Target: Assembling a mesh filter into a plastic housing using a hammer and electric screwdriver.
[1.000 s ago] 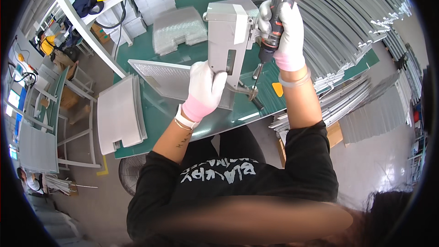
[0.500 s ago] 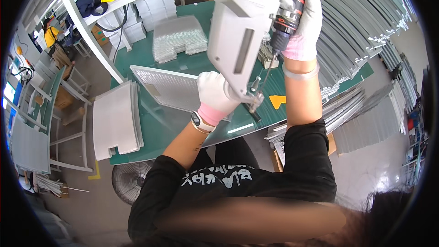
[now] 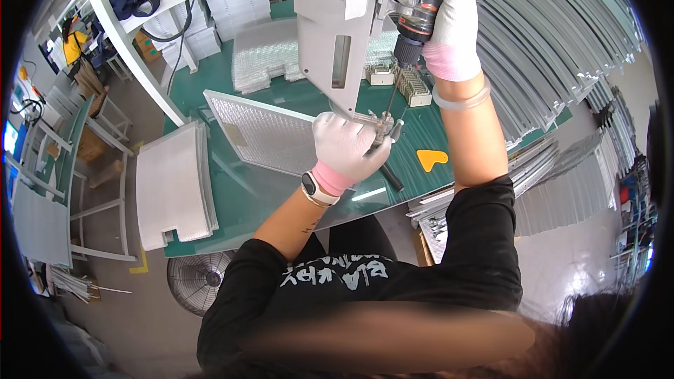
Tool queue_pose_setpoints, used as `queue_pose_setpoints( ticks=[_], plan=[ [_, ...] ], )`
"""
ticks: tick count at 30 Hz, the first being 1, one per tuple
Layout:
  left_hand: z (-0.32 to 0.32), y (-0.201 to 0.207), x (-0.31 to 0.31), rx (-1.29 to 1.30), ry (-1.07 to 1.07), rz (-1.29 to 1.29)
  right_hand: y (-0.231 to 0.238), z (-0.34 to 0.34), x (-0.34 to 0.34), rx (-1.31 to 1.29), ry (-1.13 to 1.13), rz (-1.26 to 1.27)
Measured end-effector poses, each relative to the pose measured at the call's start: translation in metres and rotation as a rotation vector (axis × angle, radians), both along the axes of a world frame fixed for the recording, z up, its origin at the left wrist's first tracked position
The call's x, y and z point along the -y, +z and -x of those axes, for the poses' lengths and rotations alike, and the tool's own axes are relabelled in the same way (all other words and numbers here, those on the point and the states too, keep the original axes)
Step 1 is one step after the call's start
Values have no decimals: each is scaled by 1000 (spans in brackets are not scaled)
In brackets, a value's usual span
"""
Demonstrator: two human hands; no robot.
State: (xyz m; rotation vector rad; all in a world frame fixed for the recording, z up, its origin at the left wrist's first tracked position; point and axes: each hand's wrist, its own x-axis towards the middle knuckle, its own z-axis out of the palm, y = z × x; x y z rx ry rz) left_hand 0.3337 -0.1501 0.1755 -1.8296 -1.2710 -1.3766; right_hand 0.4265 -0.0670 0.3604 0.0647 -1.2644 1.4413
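My right hand point(image 3: 453, 28), in a white glove with a pink cuff, is wrapped round a black-and-red power screwdriver point(image 3: 415, 26). Its long thin bit points down at a metal tip point(image 3: 385, 123). A large pale-grey housing point(image 3: 326, 35) with a slot hangs beside the screwdriver and narrows down to that tip. My left hand point(image 3: 351, 149), gloved the same way, is closed just below the tip, at the right end of a white-framed textured panel point(image 3: 263, 133). That panel leans on the green table point(image 3: 232, 217). The gripped edge is hidden by the fingers.
A yellow angular piece point(image 3: 432, 160) and a black-handled tool point(image 3: 393, 177) lie to the right. Behind are beige slotted blocks point(image 3: 414, 89) and clear bubbled sheets point(image 3: 260, 63). White sheets point(image 3: 174, 186) stack at left, long metal strips point(image 3: 547, 42) at right. A fan point(image 3: 198, 282) stands below.
The screwdriver and grey housing have moved left in view, along with my right hand. My left hand has shifted slightly right, its thumb now showing near the metal tip.
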Motion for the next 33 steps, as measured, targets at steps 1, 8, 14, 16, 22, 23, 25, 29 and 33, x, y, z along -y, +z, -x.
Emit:
queue_pose_setpoints(
  ticks=[1, 8, 14, 16, 22, 23, 25, 29, 33],
  plan=[
    [-1, -1, 0, -6, 4, 49, -1, -1, -3, 3, 26, -44],
    [-2, -4, -1, -1, -25, 47, -40, 7, 2, 118, 247, -249],
    [0, -15, -5, 121, -164, 63, -42, 20, 1, 125, 527, -215],
    [0, -20, -3, 116, -129, 126, -46, 27, 1, 107, 505, -175],
    [1, -25, -4, 219, -241, 31, -57, 29, -11, 26, 710, -236],
    [1, -25, -6, 177, -210, 0, -59, 30, -12, 33, 679, -236],
    [1, -29, -11, 134, -180, -30, -63, 30, -14, 39, 647, -235],
    [-2, -22, -8, 206, -296, 27, -71, 31, -20, -124, 786, -168],
    [-2, -21, -2, 225, -241, 42, -64, 21, -11, -32, 537, -226]
  ],
)
